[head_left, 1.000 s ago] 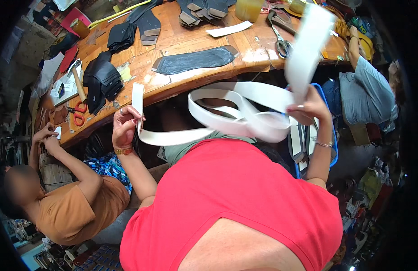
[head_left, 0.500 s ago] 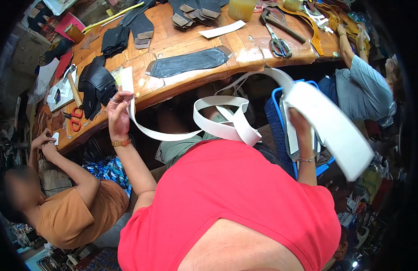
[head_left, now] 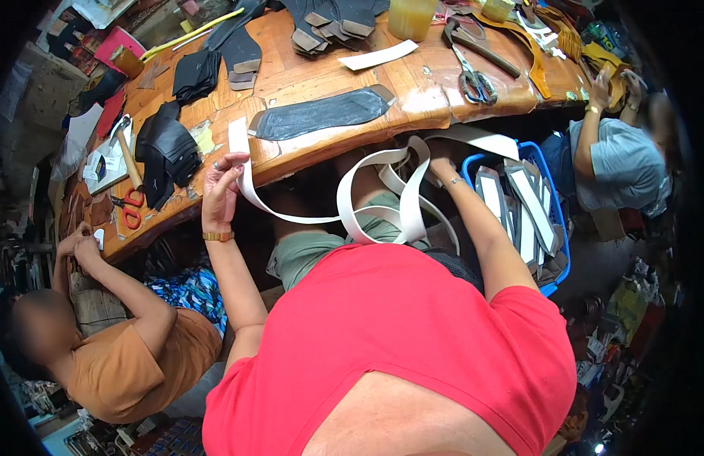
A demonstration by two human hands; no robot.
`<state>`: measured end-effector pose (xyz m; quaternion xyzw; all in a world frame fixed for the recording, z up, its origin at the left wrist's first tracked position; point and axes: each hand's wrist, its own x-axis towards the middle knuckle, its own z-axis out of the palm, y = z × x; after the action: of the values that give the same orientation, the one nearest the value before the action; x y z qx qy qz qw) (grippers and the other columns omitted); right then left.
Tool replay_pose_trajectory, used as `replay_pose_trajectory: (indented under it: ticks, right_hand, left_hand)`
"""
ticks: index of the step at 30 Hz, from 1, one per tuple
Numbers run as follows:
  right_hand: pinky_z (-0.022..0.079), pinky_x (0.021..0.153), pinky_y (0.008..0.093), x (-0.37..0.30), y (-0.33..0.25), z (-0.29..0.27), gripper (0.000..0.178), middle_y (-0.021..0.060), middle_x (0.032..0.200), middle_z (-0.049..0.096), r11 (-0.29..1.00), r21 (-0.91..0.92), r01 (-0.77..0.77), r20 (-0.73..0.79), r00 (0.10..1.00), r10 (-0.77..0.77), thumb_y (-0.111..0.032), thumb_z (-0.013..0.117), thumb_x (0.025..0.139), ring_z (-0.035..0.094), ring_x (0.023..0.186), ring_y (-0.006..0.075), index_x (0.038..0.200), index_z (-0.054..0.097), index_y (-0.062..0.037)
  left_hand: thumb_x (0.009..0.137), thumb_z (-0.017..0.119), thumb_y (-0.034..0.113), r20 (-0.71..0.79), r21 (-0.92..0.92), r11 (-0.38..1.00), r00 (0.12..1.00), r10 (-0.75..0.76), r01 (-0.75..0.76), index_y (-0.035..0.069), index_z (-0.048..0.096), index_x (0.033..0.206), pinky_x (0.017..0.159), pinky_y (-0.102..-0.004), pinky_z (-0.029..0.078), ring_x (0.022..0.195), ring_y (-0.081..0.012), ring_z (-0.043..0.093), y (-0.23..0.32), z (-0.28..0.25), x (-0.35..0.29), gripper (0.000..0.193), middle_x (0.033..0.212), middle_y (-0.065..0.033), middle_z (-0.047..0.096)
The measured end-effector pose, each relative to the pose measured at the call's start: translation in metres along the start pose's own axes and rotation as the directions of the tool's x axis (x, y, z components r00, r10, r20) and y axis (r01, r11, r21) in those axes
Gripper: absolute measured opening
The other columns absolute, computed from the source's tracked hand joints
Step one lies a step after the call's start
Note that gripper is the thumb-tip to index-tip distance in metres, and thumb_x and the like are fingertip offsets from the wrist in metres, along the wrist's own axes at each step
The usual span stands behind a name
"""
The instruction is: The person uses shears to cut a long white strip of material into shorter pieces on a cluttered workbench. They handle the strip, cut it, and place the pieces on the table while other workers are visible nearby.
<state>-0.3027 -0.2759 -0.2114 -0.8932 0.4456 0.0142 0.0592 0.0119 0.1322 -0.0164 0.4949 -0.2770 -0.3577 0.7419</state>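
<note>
At nine o'clock a co-worker in an orange-brown shirt (head_left: 143, 357) leans close to the table. At ten, my left hand (head_left: 221, 194) is raised, thumb and fingers pinched on the white strip (head_left: 410, 204) near its free end; I take it that gripping there keeps that end clear of the tangle. From the pinch the strip sags toward twelve and loops loosely over my green shorts (head_left: 302, 247), which probably serve as a soft rest. Toward one o'clock my right hand (head_left: 443, 173) reaches low by the table edge beside the coils; its fingers are hidden, so I cannot tell how open they are or whether they hold anything. At two stands a blue basket (head_left: 550, 289) of white-and-grey pieces, likely set there for easy reach. The table (head_left: 290, 70) is glossy, worn wood, chipped along its edge. The room around it is dim and cluttered, with another co-worker (head_left: 616, 163) farther out at two.
</note>
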Motion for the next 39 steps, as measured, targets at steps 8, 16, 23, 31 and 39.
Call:
replay_pose_trajectory:
  ticks: [8,16,23,31,39]
  right_hand:
    - [0.054,0.083,0.0456,0.043,-0.01,-0.006,0.03,0.0191,0.105,0.071,0.992,0.026,-0.127,0.071,0.99,0.125,-0.027,0.064,0.085,0.068,0.1,0.033,0.101,0.073,-0.0037]
    - [0.054,0.081,0.0439,0.08,0.007,0.015,0.029,0.0182,0.103,0.072,0.979,0.037,-0.198,0.075,0.978,0.195,-0.027,0.063,0.087,0.068,0.097,0.0303,0.1,0.073,-0.0037]
    - [0.055,0.078,0.0424,0.097,0.016,0.024,0.028,0.0174,0.101,0.073,0.984,0.047,-0.172,0.083,0.982,0.168,-0.027,0.063,0.088,0.069,0.094,0.028,0.099,0.074,-0.0037]
    - [0.055,0.075,0.0408,0.081,0.022,0.024,0.027,0.0165,0.098,0.073,0.979,0.106,-0.173,0.104,0.981,0.162,-0.027,0.063,0.089,0.069,0.091,0.0253,0.097,0.074,-0.0037]
    - [0.055,0.073,0.0391,0.061,0.008,-0.008,0.027,0.0156,0.096,0.074,0.964,0.248,-0.099,0.154,0.986,0.061,-0.027,0.062,0.09,0.07,0.088,0.0227,0.096,0.074,-0.0037]
  left_hand:
    - [0.092,0.059,-0.001,-0.023,-0.077,0.996,0.999,-0.047,0.045,-0.007,0.062,0.122,0.098,-0.0313,0.051,0.108,-0.0189,0.065,-0.001,-0.011,-0.002,0.031,0.12,-0.0139,0.067]
    - [0.088,0.064,0.004,-0.005,-0.148,0.986,0.997,-0.078,0.076,-0.006,0.061,0.125,0.092,-0.0315,0.053,0.102,-0.0197,0.067,-0.012,-0.046,-0.003,0.038,0.116,-0.0149,0.068]
    - [0.087,0.066,0.007,0.12,-0.282,0.955,0.991,-0.063,0.095,-0.004,0.063,0.114,0.058,-0.0394,0.057,0.065,-0.0281,0.067,-0.013,-0.05,-0.013,0.03,0.087,-0.0201,0.068]
    - [0.088,0.065,0.007,0.129,-0.319,0.946,0.991,-0.021,0.061,-0.002,0.064,0.117,0.057,-0.0395,0.055,0.067,-0.028,0.066,-0.014,-0.046,-0.005,0.031,0.086,-0.0211,0.067]
    - [0.084,0.062,0.008,0.265,0.061,0.979,0.942,-0.206,0.197,-0.007,0.064,0.105,0.087,-0.0406,0.057,0.091,-0.0321,0.071,0.007,0.029,-0.008,0.025,0.089,-0.0186,0.068]
